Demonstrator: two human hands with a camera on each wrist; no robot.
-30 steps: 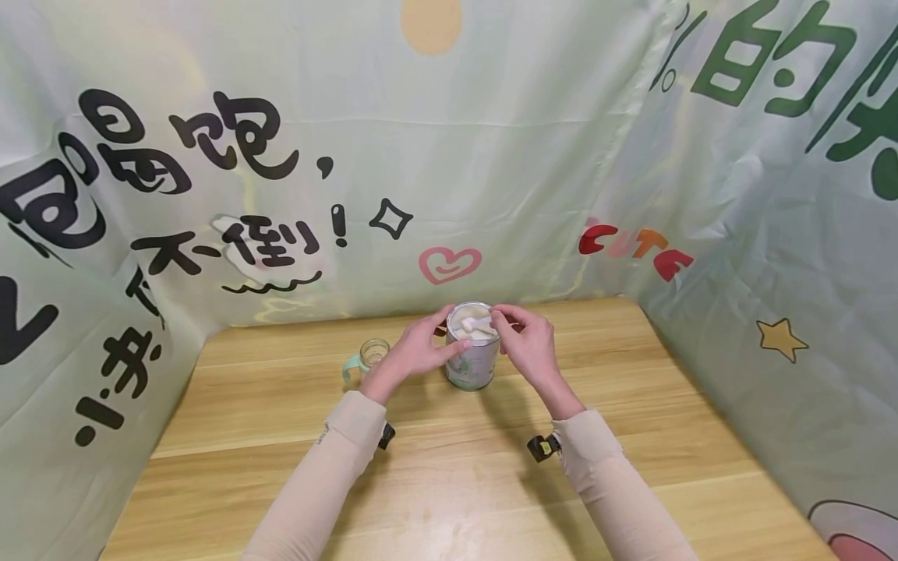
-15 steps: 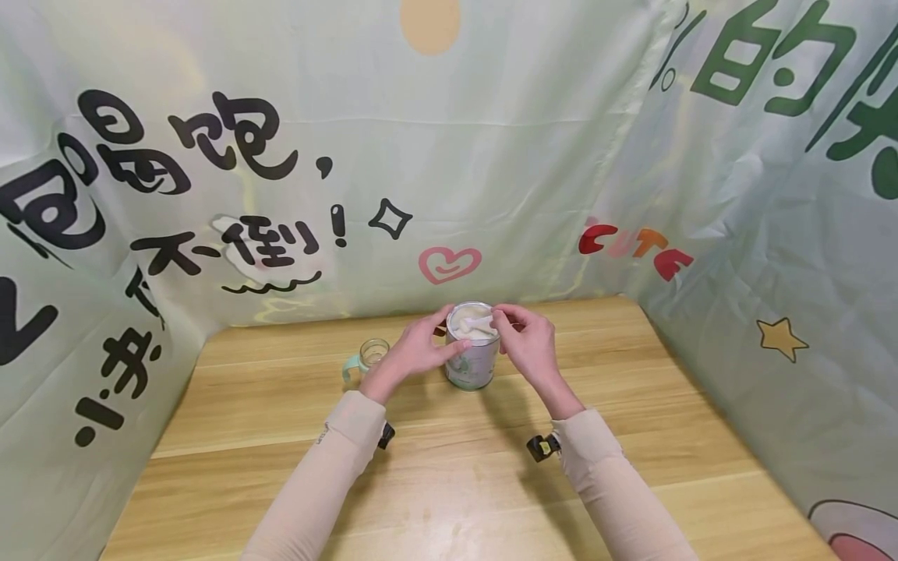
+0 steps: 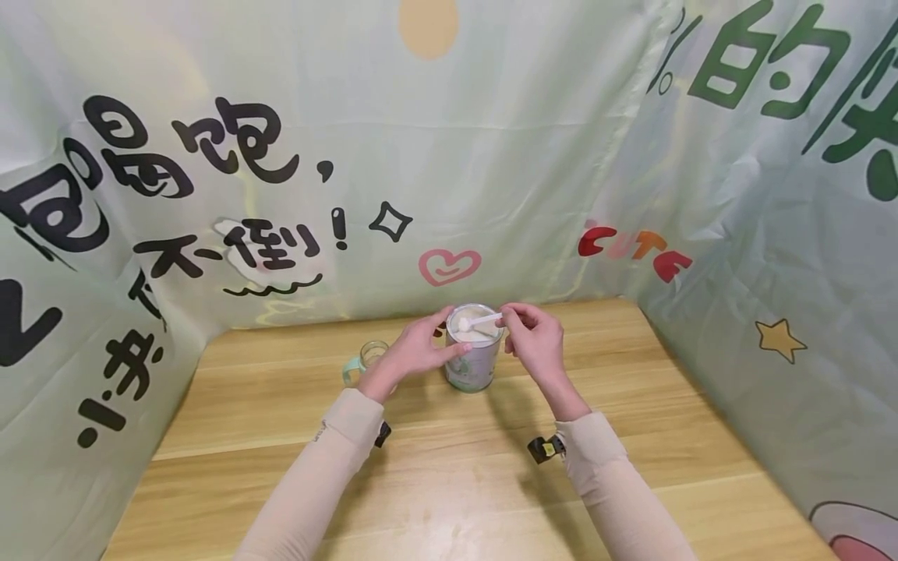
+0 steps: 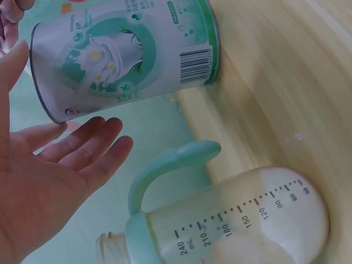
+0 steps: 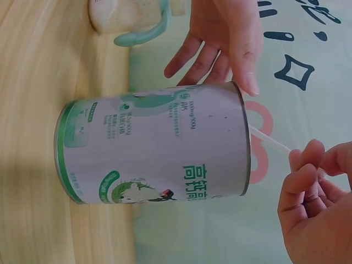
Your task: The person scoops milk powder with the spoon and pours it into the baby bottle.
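Note:
A milk powder can [image 3: 471, 365] stands upright and uncovered on the wooden table, pale powder [image 3: 477, 333] inside. My right hand [image 3: 536, 343] pinches the handle end of a white scoop [image 3: 484, 319]. The scoop's bowl, with white powder in it, lies over the can's mouth, towards the left of the rim. My left hand [image 3: 419, 347] is at the can's left side, thumb and forefinger at the rim, the other fingers fairly straight and spread in the left wrist view. Beside that hand stands an uncapped baby bottle [image 4: 220, 220] with a mint handle and whitish contents at the bottom.
The wooden table [image 3: 435, 483] reaches back to a printed fabric wall [image 3: 491, 156] close behind the can. More fabric hangs at the left and right sides. A wrist camera [image 3: 543, 449] sits below the right sleeve. The bottle is left of the can, partly behind the left forearm.
My right hand has moved slightly right, drawing the scoop up from the powder so more of its handle shows. The left hand and can have stayed nearly still.

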